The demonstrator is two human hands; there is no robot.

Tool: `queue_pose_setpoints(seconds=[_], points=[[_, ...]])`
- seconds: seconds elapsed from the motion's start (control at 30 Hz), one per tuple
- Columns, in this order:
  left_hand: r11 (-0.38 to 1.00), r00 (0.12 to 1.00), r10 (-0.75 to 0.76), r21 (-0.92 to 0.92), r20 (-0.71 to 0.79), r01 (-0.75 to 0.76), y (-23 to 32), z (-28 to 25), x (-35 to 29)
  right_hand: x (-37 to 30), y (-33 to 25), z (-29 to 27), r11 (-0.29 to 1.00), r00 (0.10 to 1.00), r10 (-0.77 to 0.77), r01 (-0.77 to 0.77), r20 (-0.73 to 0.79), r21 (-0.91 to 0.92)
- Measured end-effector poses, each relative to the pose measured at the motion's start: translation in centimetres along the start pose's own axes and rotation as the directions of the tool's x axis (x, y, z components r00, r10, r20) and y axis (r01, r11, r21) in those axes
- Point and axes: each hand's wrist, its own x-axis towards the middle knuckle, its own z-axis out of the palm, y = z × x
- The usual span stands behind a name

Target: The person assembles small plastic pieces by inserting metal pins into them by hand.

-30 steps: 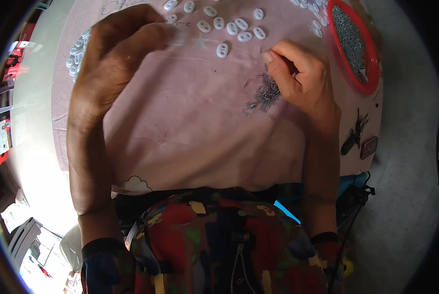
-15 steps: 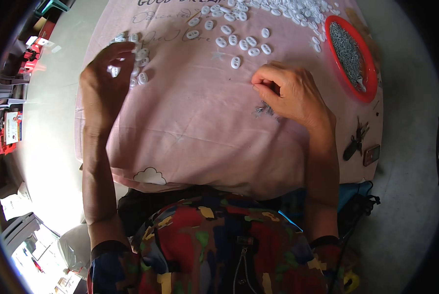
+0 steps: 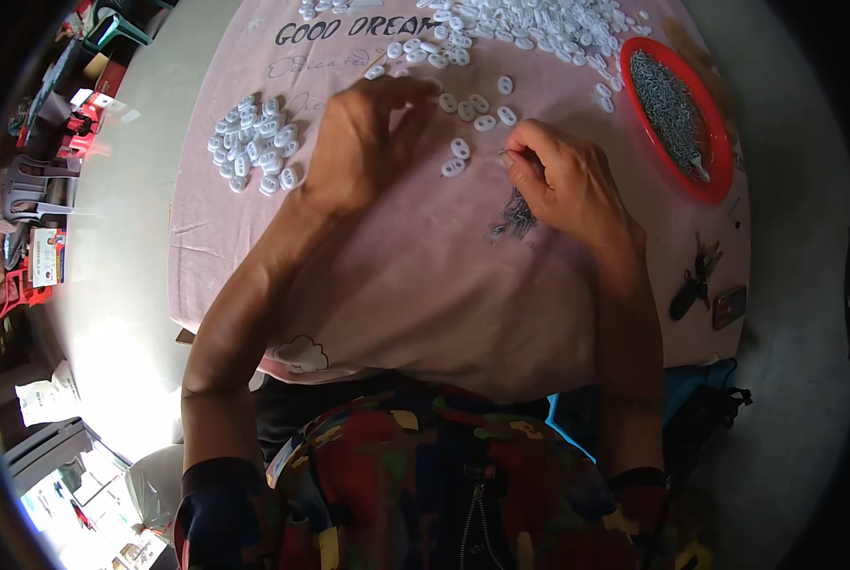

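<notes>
My left hand (image 3: 363, 142) is over the upper middle of the table, its fingers blurred and reaching toward loose white oval plastic pieces (image 3: 465, 111), each with two dark holes. Whether it holds one I cannot tell. My right hand (image 3: 567, 180) is closed, thumb and forefinger pinched on a small grey screw whose tip barely shows. Under that hand lies a little heap of grey screws (image 3: 516, 218). Two white pieces (image 3: 456, 158) lie just left of the right fingertips. A cluster of the same white pieces (image 3: 254, 142) sits left of my left hand.
A big pile of white pieces (image 3: 558, 28) spreads along the far side. At the right stands a red oval tray (image 3: 729, 161) full of screws. Keys (image 3: 696, 280) and a phone-like dark device (image 3: 729, 307) lie near the right edge of the pink tablecloth (image 3: 425, 294).
My left hand has moved right, from the left cluster to the loose pieces in the middle. My right hand stays near the screw heap, still pinched. The view has shifted slightly.
</notes>
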Motion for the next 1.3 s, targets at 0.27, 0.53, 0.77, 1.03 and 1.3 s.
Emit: queue_pose_setpoints(seconds=[0.27,0.53,0.77,1.03,1.3], points=[[0.874,0.930,0.356,0.321,0.090,-0.366,-3.7,1.8,4.3,0.3,0.6,0.4,0.998,0.983,-0.039,0.047,-0.180,0.039],[0.958,0.987,0.155,0.250,-0.047,-0.139,-3.2,1.8,6.4,0.4,0.6,1.2,0.995,0.980,-0.040,0.057,-0.195,0.083],[0.986,0.994,-0.008,0.166,0.109,-0.010,-4.1,3.5,6.8,0.4,0.9,-0.2,0.982,0.992,0.048,-0.025,-0.119,0.185],[0.997,0.987,0.074,-0.009,0.144,-0.073,-3.1,2.9,5.5,0.2,1.6,0.5,0.953,0.977,0.114,-0.056,-0.179,0.298],[0.962,0.977,-0.089,-0.237,0.192,0.135,-3.5,0.5,5.3,0.2,1.3,0.3,0.929,0.976,0.148,-0.080,-0.162,0.362]])
